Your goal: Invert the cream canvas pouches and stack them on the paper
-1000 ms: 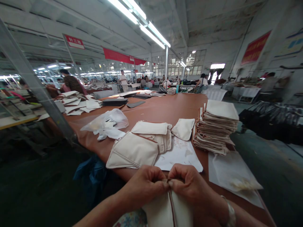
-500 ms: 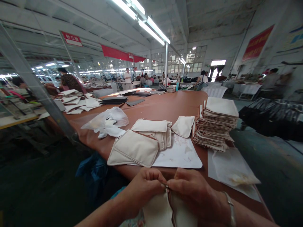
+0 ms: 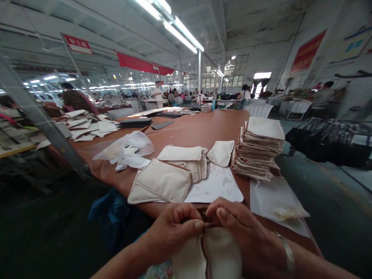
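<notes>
A cream fabric piece [image 3: 222,250] with a brown-edged opening down its middle is held upright at the table's near edge. My left hand [image 3: 171,232] pinches its top end between thumb and bent fingers. On the other side my right hand [image 3: 242,228] is closed at the same end, its thumb raised along the bent forefinger. A small dark gap shows between the two hands; what the fingertips grip there is too small to make out. Just beyond lie several similar cream pieces [image 3: 162,179], partly over a white sheet [image 3: 221,188].
A tall stack of cream pieces [image 3: 258,149] stands right on the brown-covered table [image 3: 203,124], behind a translucent bag [image 3: 276,199]. A crumpled plastic bag [image 3: 130,147] lies left, near a slanting metal post [image 3: 49,122]. Several people are farther back.
My hands have parted slightly at the top of the cream piece, and my right thumb has lifted. The view has shifted a little, moving the table items leftward.
</notes>
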`<state>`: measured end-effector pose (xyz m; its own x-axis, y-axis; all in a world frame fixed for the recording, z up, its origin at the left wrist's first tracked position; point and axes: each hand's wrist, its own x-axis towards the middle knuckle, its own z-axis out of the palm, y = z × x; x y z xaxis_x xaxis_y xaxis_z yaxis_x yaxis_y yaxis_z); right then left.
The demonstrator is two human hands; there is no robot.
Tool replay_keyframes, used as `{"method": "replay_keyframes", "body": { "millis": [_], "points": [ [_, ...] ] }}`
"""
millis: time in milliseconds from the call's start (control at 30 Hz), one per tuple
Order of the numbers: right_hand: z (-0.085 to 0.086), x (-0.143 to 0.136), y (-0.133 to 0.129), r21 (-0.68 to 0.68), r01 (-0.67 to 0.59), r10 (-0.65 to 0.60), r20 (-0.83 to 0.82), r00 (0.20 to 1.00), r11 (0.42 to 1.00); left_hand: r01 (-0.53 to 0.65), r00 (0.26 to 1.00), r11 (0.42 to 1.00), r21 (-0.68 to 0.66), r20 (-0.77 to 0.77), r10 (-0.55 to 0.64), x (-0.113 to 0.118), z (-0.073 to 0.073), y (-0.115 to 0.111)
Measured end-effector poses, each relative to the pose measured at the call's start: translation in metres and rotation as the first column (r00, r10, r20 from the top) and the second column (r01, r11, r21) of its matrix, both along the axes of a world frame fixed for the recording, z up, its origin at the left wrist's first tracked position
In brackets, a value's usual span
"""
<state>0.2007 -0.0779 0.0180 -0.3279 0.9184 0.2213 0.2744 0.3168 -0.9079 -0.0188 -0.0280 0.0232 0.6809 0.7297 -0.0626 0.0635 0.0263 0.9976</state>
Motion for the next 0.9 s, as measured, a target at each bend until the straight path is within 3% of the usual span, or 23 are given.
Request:
{"method": "replay_keyframes", "body": {
  "millis": [67,133,267,333,400,467,533,733,900],
  "points": [
    [0.01,-0.001,0.005,-0.158,-0.123,0.121,-0.027,0.992,0.98,0.003,0.999,0.999,0.043,-0.04,-0.001,0.0,0.005,0.0],
    [0.013,-0.002,0.011,-0.216,-0.232,0.225,-0.058,0.973,0.948,-0.007,0.998,0.998,0.06,-0.055,0.01,0.001,0.009,-0.002],
    [-0.001,-0.004,0.017,-0.241,-0.352,0.277,-0.298,0.913,0.904,-0.044,0.999,0.998,0.041,0.026,0.042,0.005,0.011,-0.01],
    [-0.009,-0.003,0.019,-0.22,-0.346,0.273,-0.305,0.912,0.912,-0.07,0.997,0.992,0.103,-0.013,0.071,0.007,0.011,-0.013],
    [-0.009,-0.001,0.022,-0.152,-0.291,0.266,-0.169,0.949,0.944,-0.086,0.984,0.962,0.257,-0.131,0.123,0.01,0.012,-0.012],
    [-0.005,0.001,0.025,-0.09,-0.277,0.274,-0.044,0.961,0.957,-0.076,0.957,0.896,0.437,-0.22,0.188,0.012,0.014,-0.009],
    [0.0,0.004,0.028,-0.092,-0.293,0.29,-0.045,0.956,0.951,-0.049,0.945,0.843,0.535,-0.249,0.212,0.011,0.018,-0.005],
    [-0.009,0.006,0.034,-0.241,-0.3,0.222,-0.305,0.926,0.923,0.013,0.964,0.933,0.359,-0.252,0.083,-0.002,0.031,0.0],
    [-0.013,0.004,0.036,-0.247,-0.307,0.213,-0.343,0.915,0.919,-0.024,0.972,0.865,0.502,-0.191,0.138,-0.001,0.034,-0.004]
  ]
}}
